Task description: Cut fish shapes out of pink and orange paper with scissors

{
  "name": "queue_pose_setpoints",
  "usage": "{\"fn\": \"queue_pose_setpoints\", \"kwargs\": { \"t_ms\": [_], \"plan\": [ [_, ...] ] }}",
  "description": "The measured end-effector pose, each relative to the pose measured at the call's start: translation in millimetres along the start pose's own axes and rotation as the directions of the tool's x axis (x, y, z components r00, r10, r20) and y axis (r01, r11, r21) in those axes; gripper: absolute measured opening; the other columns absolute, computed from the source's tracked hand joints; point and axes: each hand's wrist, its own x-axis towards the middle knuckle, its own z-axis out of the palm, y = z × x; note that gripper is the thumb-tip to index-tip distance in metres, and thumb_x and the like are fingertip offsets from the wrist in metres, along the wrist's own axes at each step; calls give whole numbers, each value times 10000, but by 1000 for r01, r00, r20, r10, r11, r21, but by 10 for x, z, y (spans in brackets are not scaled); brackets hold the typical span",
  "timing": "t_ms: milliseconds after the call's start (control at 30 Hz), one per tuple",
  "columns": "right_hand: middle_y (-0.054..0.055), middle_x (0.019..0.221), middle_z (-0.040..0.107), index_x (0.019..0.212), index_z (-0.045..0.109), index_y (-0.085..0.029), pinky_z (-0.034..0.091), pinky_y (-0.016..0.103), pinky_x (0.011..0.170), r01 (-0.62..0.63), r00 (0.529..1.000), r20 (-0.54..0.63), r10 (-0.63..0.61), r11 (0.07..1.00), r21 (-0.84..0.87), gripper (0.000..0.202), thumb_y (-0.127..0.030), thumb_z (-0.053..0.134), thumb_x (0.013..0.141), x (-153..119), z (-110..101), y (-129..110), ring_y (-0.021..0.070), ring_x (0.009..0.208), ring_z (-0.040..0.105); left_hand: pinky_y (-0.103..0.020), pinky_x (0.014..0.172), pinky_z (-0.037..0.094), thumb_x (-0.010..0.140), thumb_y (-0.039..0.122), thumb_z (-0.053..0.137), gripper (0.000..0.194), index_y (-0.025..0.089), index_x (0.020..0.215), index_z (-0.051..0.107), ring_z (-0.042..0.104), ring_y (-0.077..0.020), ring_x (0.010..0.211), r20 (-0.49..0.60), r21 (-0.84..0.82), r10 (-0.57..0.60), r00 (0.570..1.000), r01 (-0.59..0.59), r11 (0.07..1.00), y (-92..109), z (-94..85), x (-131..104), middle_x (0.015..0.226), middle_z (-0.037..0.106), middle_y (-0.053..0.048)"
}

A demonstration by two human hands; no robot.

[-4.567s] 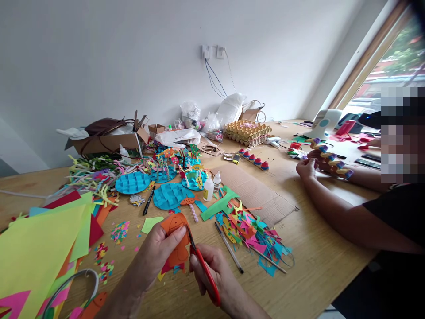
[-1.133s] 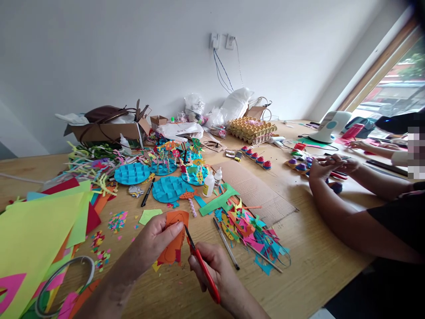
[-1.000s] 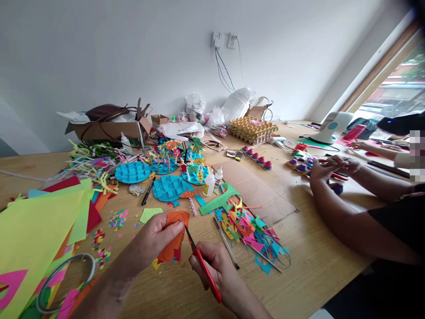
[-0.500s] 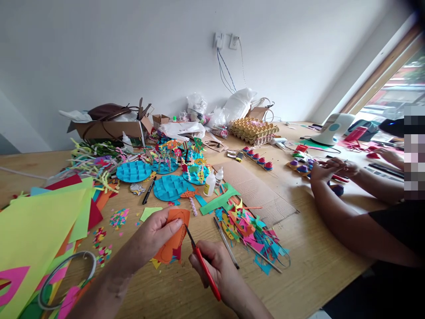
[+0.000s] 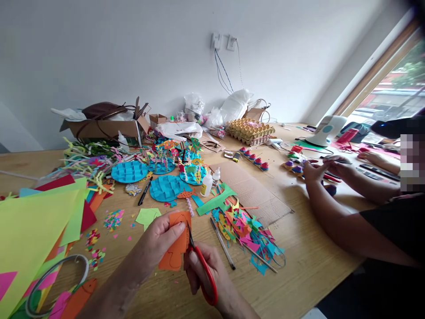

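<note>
Between thumb and fingers, my left hand [image 5: 162,237] grips a piece of orange paper [image 5: 175,248] with outlines drawn on it in dark line. My right hand [image 5: 210,270] is wrapped round the red handles of a pair of scissors [image 5: 206,270]. The dark blades point up and meet the right edge of the orange paper, near its top. Close by lie a heap of coloured paper scraps [image 5: 245,230], a pen [image 5: 223,243] and a light green paper piece [image 5: 148,216].
Blue paper discs [image 5: 169,188], glue bottles [image 5: 206,184] and a cardboard sheet [image 5: 252,190] lie ahead. Coloured sheets [image 5: 40,221] and a roll of tape [image 5: 83,270] are at left. Egg trays [image 5: 249,130] stand behind. A co-worker's hands [image 5: 327,168] work at right.
The scissors' handles have spread apart and the blades now reach higher along the orange paper's edge. The paper is turned more upright. The view has shifted slightly.
</note>
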Motion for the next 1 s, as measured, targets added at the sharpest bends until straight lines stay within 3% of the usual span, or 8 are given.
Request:
{"fn": "queue_pose_setpoints", "kwargs": {
  "t_ms": [1000],
  "plan": [
    [-72,374,375,634,471,-165,210,164,331,51,996,-76,-56,996,-66,532,-662,405,811,8,2,138,46,289,288,-210,497,388,715,401,629,225,179,726,589,491,-122,536,-14,-68,-13,1000,12,998,-61,53,2,592,573,32]
  ]
}}
